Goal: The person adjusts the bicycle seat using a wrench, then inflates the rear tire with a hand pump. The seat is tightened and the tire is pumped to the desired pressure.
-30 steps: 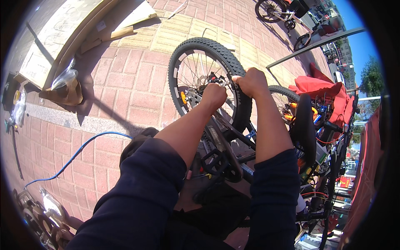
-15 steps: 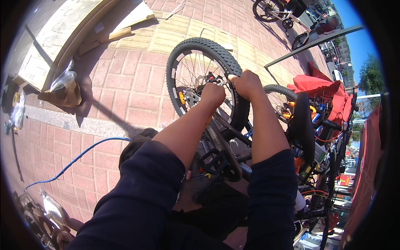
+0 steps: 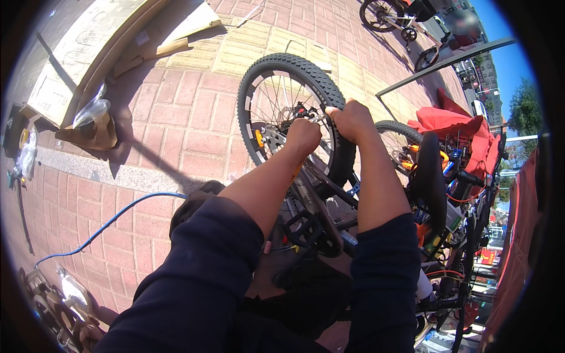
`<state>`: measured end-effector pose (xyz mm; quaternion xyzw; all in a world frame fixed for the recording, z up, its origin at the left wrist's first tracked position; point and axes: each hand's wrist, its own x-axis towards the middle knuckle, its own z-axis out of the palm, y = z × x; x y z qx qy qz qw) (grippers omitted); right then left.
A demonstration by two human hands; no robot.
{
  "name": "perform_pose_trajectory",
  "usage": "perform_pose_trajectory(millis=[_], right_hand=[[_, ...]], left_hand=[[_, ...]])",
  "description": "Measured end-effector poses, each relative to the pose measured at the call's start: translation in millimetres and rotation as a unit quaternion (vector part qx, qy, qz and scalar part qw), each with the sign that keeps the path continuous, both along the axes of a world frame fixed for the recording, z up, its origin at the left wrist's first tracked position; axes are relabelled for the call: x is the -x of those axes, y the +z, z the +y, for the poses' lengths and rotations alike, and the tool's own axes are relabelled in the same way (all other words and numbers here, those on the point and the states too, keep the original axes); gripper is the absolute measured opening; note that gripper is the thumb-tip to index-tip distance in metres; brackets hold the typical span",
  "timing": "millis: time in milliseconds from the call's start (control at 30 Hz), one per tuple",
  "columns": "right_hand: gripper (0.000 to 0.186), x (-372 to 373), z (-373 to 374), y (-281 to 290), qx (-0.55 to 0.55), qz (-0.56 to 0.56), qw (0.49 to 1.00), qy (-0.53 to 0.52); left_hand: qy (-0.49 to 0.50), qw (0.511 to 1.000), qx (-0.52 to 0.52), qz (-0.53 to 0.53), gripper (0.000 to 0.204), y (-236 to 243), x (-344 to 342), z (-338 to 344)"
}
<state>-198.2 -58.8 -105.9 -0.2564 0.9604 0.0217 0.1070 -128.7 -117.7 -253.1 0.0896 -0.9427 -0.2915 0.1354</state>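
Note:
A bicycle wheel (image 3: 249, 97) with a black knobby tyre stands in front of me, its spokes and hub partly behind my hands. My left hand (image 3: 303, 136) is closed in a fist near the hub. A small silver metal piece (image 3: 316, 118) shows between my two hands; its kind is unclear. Beside the tyre's right side, my right hand (image 3: 354, 122) has curled fingers and its thumb reaching toward that piece. What lies inside either hand is hidden. An orange reflector (image 3: 259, 138) sits among the spokes. Below my hands are the dark frame and a black pedal (image 3: 303, 228).
To the right stand a black saddle (image 3: 428, 176), another bicycle wheel (image 3: 393, 141) and a red cloth (image 3: 456, 125). A long cardboard box (image 3: 76, 65) lies at the upper left. A blue hose (image 3: 112, 220) crosses the brick paving. A metal bar (image 3: 441, 66) slants at the upper right.
The whole view has shifted slightly. Both hands keep nearly the same place and closed pose at the wheel.

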Motion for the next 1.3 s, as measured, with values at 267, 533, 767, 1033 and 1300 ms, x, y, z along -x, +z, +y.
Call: perform_pose_trajectory(millis=[267, 533, 767, 1033, 1300], right_hand=[[0.061, 69, 38, -65, 0.348, -0.269, 0.87, -0.222], [0.062, 71, 33, -90, 0.382, -0.25, 0.846, -0.274], [0.066, 45, 23, -68, 0.086, 0.039, 0.995, -0.018], [0.042, 54, 70, -63, 0.484, -0.472, 0.706, -0.21], [0.03, 36, 104, -48, 0.438, -0.542, 0.704, -0.139]], left_hand=[[0.016, 0.974, -0.213, -0.075, 0.029, -19, 1, -13], [0.18, 0.86, -0.477, 0.013, 0.049, 40, -24, -15], [0.146, 0.861, -0.483, -0.055, 0.058, 44, -18, 2], [0.097, 0.888, -0.445, -0.066, 0.069, 50, -19, -14], [0.034, 0.846, -0.529, -0.057, 0.057, 62, -21, 7]])
